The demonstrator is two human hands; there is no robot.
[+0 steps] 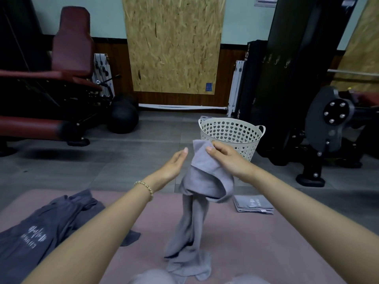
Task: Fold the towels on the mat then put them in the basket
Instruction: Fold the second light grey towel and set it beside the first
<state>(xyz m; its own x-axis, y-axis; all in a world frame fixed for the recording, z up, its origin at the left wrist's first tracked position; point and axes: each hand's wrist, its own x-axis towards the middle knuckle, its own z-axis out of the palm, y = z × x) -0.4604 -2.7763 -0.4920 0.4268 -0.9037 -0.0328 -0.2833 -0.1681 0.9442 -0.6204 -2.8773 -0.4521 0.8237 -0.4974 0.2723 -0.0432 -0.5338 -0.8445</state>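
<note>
My right hand pinches the top corner of a light grey towel, which hangs down in loose folds to the pink mat. Just left of that towel, my left hand is open with straight fingers, not touching it. A folded light grey towel lies flat on the mat at the right. A dark grey towel with white print lies crumpled on the mat's left side. The cream basket with heart-shaped holes stands on the floor beyond the mat, behind my right hand.
A red padded gym bench stands at the left, with black balls beside it. A black weight machine fills the right side, close to the basket. A chipboard panel leans on the back wall.
</note>
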